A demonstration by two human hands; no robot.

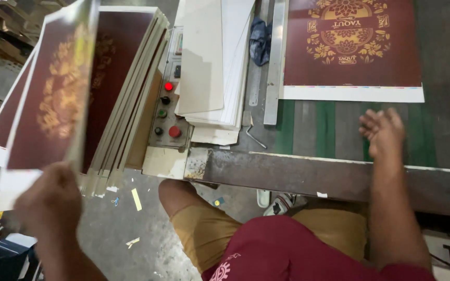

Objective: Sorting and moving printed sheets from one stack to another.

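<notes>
Lifted sheet point(53, 99): showing deep maroon with a gold floral medallion, edged in white.
Flat sheet point(352, 47) on the bed: displaying maroon with a round gold flower ornament, and a white strip along its near edge carrying tiny coloured marks.
Machine bed point(319, 127): appearing grey with green bands.
Control panel point(169, 99): glowing with one lit red lamp, plus a black knob, a green button and a red button.
Board stack point(220, 62): looking plain cream-white.
Cloth point(260, 39): showing dark blue.
Shirt point(287, 250): appearing maroon with a white motif.
Shorts point(209, 229): looking mustard tan.
</notes>
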